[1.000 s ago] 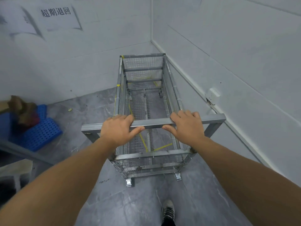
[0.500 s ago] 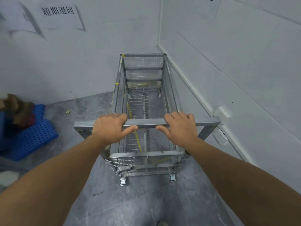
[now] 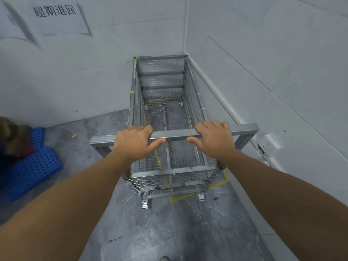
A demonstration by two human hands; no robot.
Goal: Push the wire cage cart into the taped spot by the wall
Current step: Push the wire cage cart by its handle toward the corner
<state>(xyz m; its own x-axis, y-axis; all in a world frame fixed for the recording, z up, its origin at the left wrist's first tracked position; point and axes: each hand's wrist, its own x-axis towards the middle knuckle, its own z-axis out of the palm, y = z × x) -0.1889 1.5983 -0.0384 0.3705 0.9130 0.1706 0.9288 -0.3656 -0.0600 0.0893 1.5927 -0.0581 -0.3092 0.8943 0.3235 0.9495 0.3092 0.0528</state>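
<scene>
The wire cage cart (image 3: 162, 78) is a long grey mesh cage on casters, empty, with its far end close to the room's corner. A flat metal handle bar (image 3: 175, 134) crosses its near end. My left hand (image 3: 132, 143) grips the bar left of centre and my right hand (image 3: 214, 137) grips it right of centre. Yellow floor tape (image 3: 219, 184) shows at the cart's near right corner and through the mesh floor, marking the spot along the right wall.
White walls close in ahead and on the right (image 3: 282, 76). A wall socket (image 3: 270, 142) sits low on the right wall beside the handle's end. Blue perforated plastic pallets (image 3: 33, 166) lie at the left with a brown bundle on them. Grey floor (image 3: 169, 232) lies behind the cart.
The cart has rolled forward toward the corner with both hands on the bar. Yellow tape has come into view behind its near right corner. The wall socket now lies level with the handle.
</scene>
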